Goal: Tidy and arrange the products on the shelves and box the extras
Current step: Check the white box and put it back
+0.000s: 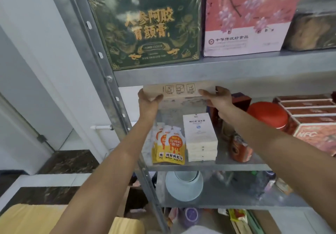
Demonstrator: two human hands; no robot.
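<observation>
Your left grip and right grip each curl round an end of the box, held level above the white stack. You look mid-placement; next, ease it in behind that stack without knocking it.

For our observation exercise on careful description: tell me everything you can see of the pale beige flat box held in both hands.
The pale beige flat box looks like cardboard, rectangular. Its narrow side faces the camera, bearing three small square line-drawn icons in a row. It is held level just under the front edge of the grey metal shelf. The left hand grips its left end, the right hand its right end. Whether it touches the shelf cannot be told.
</observation>
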